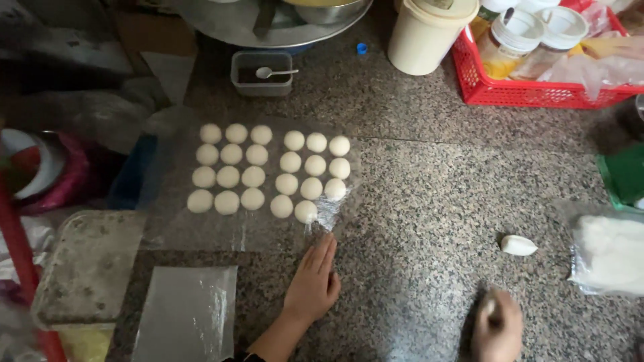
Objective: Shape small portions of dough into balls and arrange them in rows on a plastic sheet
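Head view: left hand (314, 280) flat, released, on plastic sheet (268, 231); right hand (498, 325) clenched around dough (490, 307).

My two bare hands, seen from above

My left hand (313, 281) has no ring or glove, only a dark band at the wrist; my right hand (498, 327) is also uncovered, and looks a little blurred.

Dim, flat indoor light, stone counter (436, 188) brightest mid & top, left edge murky w/ deep shadow, faint glare on plastic sheet (329, 214), right hand (498, 328) motion-blurred, bottom corners soft.
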